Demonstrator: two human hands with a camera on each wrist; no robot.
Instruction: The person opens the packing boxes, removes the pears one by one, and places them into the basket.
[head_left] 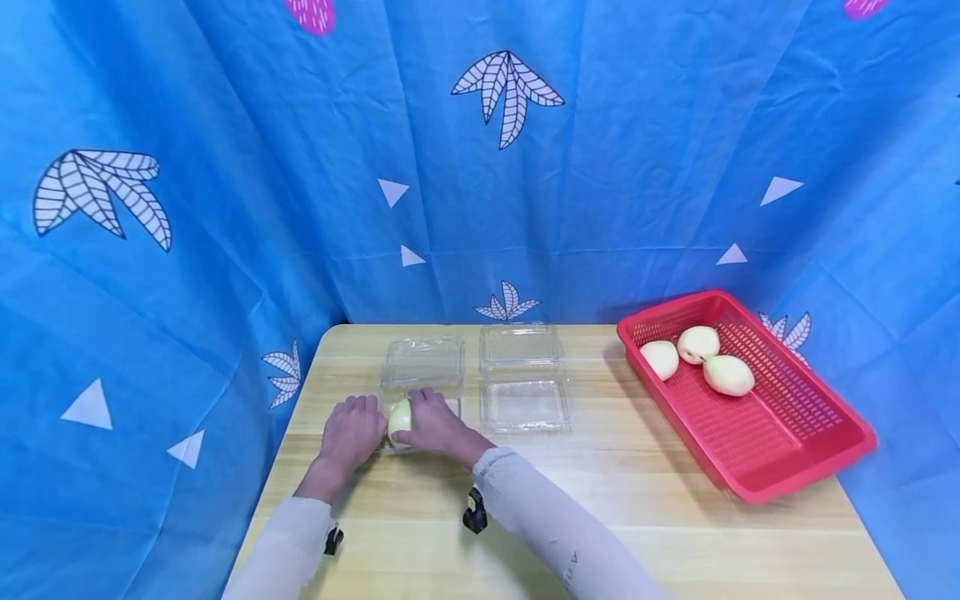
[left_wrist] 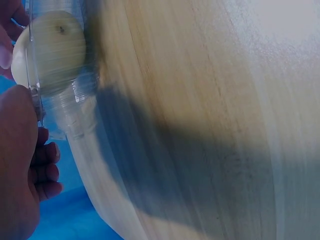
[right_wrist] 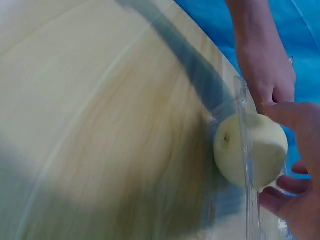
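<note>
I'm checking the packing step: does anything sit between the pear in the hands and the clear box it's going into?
Nothing visible does. The pear is already in the tray of the clear box, with the right hand and left hand on either side.

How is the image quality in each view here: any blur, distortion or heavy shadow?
Head view: sharp and evenly lit, with wide-angle bending at the edges; the red basket and table read clearly. Left wrist view: motion-smeared, the pear streaked behind the clear box, with a broad dark shadow across the wood. Right wrist view: soft too, with a shadow band, though the pear's outline holds.
</note>
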